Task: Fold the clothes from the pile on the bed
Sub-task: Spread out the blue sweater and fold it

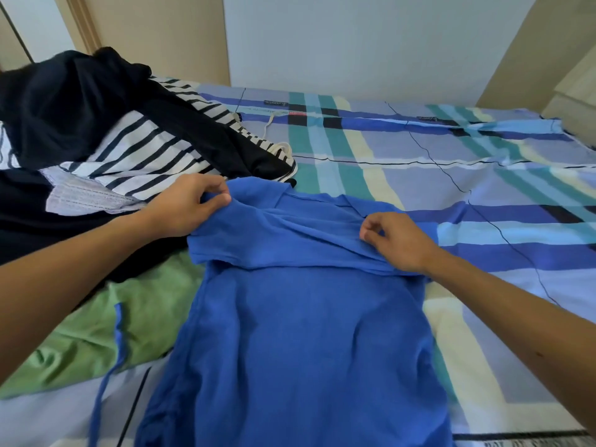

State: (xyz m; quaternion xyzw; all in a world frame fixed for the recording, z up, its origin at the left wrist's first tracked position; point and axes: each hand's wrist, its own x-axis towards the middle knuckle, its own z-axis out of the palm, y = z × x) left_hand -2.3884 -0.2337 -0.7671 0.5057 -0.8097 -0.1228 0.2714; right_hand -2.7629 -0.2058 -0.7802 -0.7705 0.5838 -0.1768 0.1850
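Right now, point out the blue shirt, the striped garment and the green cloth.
blue shirt (306,333): head view, on its flat body panel.
striped garment (142,156): head view, on a striped fold.
green cloth (90,346): head view, on its wrinkled middle.

The blue shirt ran off the bottom edge, its hem unseen. The pile was cut by the left edge. Small dark labels on the bedsheet were too small to read, perhaps brand marks.

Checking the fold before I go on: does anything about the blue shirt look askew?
Yes. The sleeve folded across the blue shirt runs slanted and creased, and a thin blue strip trails loose over the green garment.
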